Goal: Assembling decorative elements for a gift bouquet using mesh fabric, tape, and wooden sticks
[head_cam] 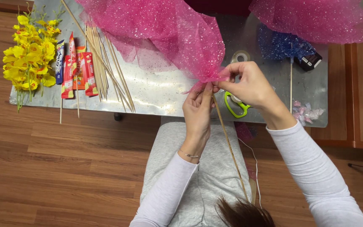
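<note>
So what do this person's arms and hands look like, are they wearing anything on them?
Both arms are covered by long, pale lilac-white sleeves that end at the wrists. The left hand is bare, with a thin chain bracelet around its wrist. The right hand is bare too; no ring, watch or glove shows on either one.

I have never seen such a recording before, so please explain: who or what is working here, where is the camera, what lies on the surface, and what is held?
There is no machine: a person works with two bare hands. The single camera sits on the person's head and looks down. The left hand and right hand pinch gathered pink glitter net at the top of a thin wooden stick. On the silver table lie yellow flowers, candy packets, more wooden sticks, a tape roll, green scissors, blue net and small wrapped sweets.
</note>
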